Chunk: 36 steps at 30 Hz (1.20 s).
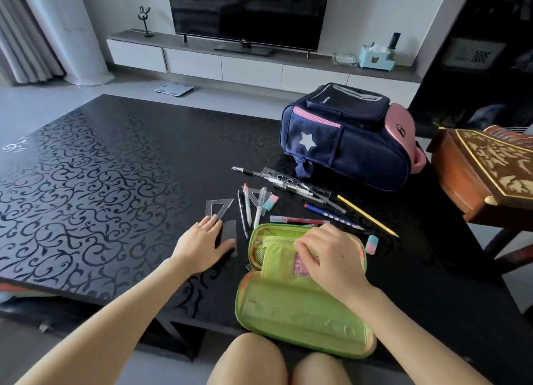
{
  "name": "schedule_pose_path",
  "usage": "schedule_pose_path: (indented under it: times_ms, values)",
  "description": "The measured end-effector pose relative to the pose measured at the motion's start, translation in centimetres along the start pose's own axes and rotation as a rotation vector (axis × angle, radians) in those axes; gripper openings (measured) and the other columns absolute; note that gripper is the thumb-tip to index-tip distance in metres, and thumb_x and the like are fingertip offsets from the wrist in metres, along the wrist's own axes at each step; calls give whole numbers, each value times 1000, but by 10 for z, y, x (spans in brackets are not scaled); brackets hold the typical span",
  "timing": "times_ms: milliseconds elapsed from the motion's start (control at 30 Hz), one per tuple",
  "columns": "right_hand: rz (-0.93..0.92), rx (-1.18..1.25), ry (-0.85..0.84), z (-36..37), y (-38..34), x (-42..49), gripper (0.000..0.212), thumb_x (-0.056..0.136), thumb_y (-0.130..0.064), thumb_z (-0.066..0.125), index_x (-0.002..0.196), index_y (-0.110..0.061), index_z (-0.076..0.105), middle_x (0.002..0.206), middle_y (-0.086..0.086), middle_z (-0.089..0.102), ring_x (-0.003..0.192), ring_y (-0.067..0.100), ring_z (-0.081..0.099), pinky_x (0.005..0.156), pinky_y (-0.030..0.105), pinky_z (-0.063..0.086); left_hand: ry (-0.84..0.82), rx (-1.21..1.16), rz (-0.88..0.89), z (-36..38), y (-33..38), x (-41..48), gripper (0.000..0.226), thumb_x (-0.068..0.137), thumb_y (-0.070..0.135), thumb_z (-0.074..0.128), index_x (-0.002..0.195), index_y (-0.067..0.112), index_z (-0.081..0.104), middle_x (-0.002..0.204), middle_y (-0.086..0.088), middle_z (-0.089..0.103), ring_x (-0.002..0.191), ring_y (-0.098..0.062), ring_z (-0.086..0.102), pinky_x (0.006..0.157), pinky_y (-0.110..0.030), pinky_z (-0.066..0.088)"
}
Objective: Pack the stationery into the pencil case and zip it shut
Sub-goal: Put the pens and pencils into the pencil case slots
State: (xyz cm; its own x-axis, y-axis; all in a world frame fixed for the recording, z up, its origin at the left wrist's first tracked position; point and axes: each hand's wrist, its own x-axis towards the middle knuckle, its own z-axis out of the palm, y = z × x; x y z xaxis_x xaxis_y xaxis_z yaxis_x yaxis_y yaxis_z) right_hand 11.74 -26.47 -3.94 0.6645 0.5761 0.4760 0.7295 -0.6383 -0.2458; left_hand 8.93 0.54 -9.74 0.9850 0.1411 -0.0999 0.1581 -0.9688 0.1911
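A green pencil case (291,307) lies open at the table's near edge, its lid flap toward me. My right hand (326,255) rests inside its upper half with fingers pinched at the inner zip pocket; what it pinches is hidden. My left hand (202,245) lies flat, fingers spread, on a clear flat piece (229,232) left of the case. Beyond the case lie a clear set square (219,207), several pens (248,207), a red pen (297,219), a blue pencil (331,216), a yellow pencil (366,215), a clear ruler (300,185) and two pink-and-blue erasers (270,202), (371,244).
A navy and pink backpack (346,136) lies at the back right of the black patterned table (101,183). A carved wooden chair (484,177) stands at the right. My knees are under the table's near edge. A TV unit is across the room.
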Motion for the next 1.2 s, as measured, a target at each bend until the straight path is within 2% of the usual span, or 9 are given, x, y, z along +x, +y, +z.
schedule_pose_path:
  times_ms: [200, 367, 533, 600, 733, 900, 1000, 1067, 1200]
  values:
    - [-118, -11, -235, 49, -79, 28, 51, 84, -49, 42, 103, -8, 67, 101, 6, 70, 99, 27, 61, 85, 38, 49, 106, 15, 133, -11, -42, -61, 71, 86, 56, 25, 139, 10, 38, 141, -4, 47, 132, -18, 41, 109, -27, 28]
    - [36, -319, -645, 103, -112, 49, 77, 92, -58, 34, 142, 0, 25, 152, 19, 25, 142, 29, 16, 117, 46, 5, 23, 43, 222, -16, -68, -105, 85, 73, 69, 28, 139, 16, 38, 144, 2, 42, 132, -16, 38, 109, -24, 22]
    - [-185, -234, -697, 113, -138, 22, 73, 86, -60, 45, 134, -5, 40, 147, 14, 36, 137, 24, 29, 115, 47, 11, -27, 249, 302, -10, -89, -136, 87, 59, 69, 60, 129, 19, 52, 127, 3, 56, 109, -15, 50, 94, -29, 44]
    - [-262, -178, -708, 107, -141, 15, 56, 88, -50, 50, 126, -9, 51, 139, 10, 46, 131, 22, 39, 115, 45, 13, 66, 259, 316, -4, -94, -139, 72, 53, 40, 83, 119, 19, 60, 109, 3, 62, 93, -17, 58, 81, -28, 54]
    - [-331, -179, -743, 96, -140, 8, 34, 91, -31, 54, 116, -10, 59, 120, 9, 59, 113, 26, 55, 115, 41, 13, 217, 192, 323, -4, -95, -143, 51, 53, 8, 83, 101, 17, 70, 88, 5, 66, 78, -16, 56, 72, -25, 51]
    - [-392, -221, -718, 83, -127, -1, 27, 95, -16, 44, 119, -9, 57, 122, 9, 59, 115, 26, 53, 110, 34, 21, 301, 81, 352, -26, -85, -145, 26, 83, 24, 48, 89, 12, 71, 81, 1, 71, 67, -22, 62, 65, -27, 55]
    - [-400, -158, -533, 72, -128, -6, 22, 82, -1, 51, 95, -8, 66, 94, 9, 69, 93, 28, 65, 80, 31, 49, 406, 36, 319, -42, -74, -135, 9, 83, 11, 63, 84, 7, 71, 72, -4, 71, 63, -27, 62, 60, -33, 55]
    - [-241, -19, -366, 67, -126, -5, 20, 66, 2, 56, 75, -10, 69, 62, 8, 67, 60, 30, 68, 50, 28, 51, 456, -33, 262, -57, -61, -129, 6, 77, 2, 71, 82, 4, 71, 72, -7, 71, 67, -28, 63, 59, -37, 56]
    - [107, 303, -106, 35, -114, -1, 21, 86, -4, 55, 100, -7, 70, 77, 11, 73, 63, 22, 66, 61, 24, 45, 553, -103, 295, -83, -30, -116, 9, 84, 10, 64, 87, 4, 71, 78, -7, 71, 74, -30, 61, 68, -36, 55]
